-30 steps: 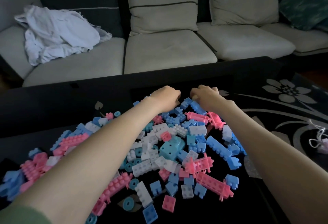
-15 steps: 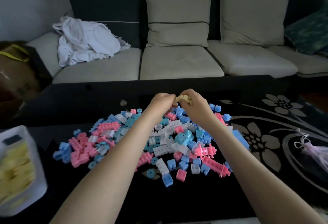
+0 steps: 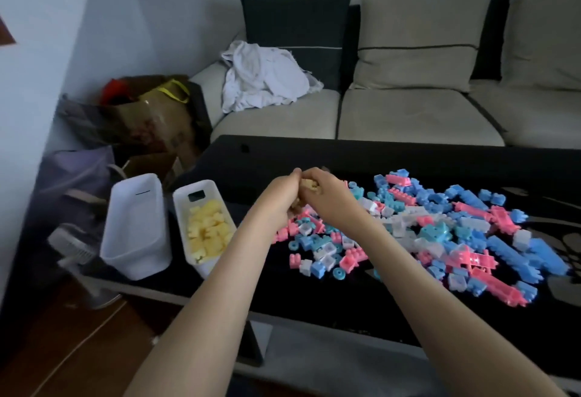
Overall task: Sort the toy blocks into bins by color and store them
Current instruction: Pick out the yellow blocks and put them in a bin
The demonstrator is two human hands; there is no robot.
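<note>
At the table's (image 3: 283,157) left end, one white bin (image 3: 181,208) holds yellow blocks (image 3: 209,230); the far-left bin (image 3: 135,239) looks empty. Pink, blue and white pile (image 3: 424,227) lies unsorted on the right (most of the job, I judge). Left hand (image 3: 279,197) and right hand (image 3: 330,200) meet above the pile's left edge, fingers curled round yellow pieces (image 3: 310,185).

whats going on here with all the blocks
A person is sorting toy blocks by colour. The left hand and right hand together grip a few yellow blocks above the black table, near the white bin that already holds yellow pieces. The second white bin beside it looks empty. A pile of pink, blue and white blocks lies unsorted on the table.
</note>
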